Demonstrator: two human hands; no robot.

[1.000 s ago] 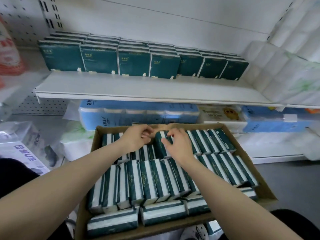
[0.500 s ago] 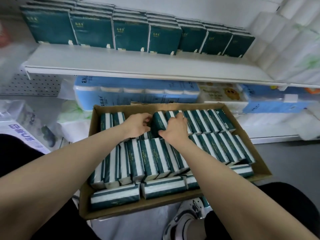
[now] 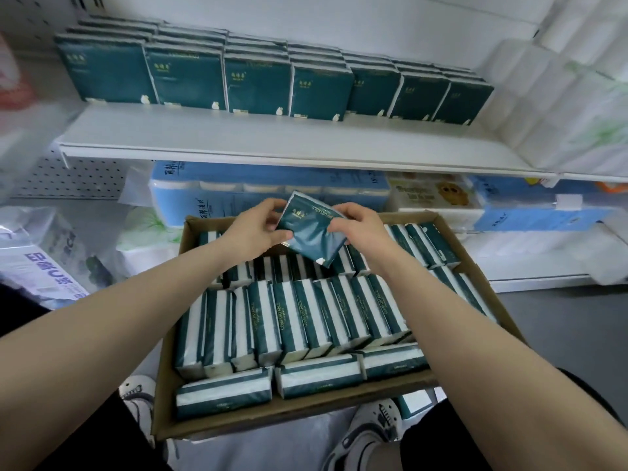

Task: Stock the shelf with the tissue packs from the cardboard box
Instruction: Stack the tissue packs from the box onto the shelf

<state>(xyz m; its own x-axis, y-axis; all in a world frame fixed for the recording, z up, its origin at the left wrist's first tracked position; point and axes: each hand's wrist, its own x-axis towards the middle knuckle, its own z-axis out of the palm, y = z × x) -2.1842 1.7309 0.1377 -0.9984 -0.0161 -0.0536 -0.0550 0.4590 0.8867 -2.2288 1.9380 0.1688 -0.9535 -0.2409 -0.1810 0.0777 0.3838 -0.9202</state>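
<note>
Teal with a white edge, the tissue pack [image 3: 312, 232] is now up out of the cardboard box [image 3: 169, 351]. Half a second ago both hands were down in the far row, fingers dug in around it. It hangs tilted over the far edge of the box, lower than the front lip of the shelf [image 3: 272, 137], and touches neither.

The left hand [image 3: 253, 232] pinches its left end, thumb on the near face and fingers curled over the top. The right hand [image 3: 362, 229] grips the right end the same way, so the pack lies between the two hands.

Gold letters along its upper side read "…MFORTABLE"; the small mark on its face is too small to read.

Below it the remaining packs [image 3: 306, 317] stand on edge in rows, striped teal and white, several printed "COMFORTABLE". A few lie flat along the box's near edge.

On the shelf the stocked packs [image 3: 258, 83] stand face out in a row, set back from the front edge. Under the shelf lie pale blue roll bundles [image 3: 238, 195], their writing illegible.
</note>
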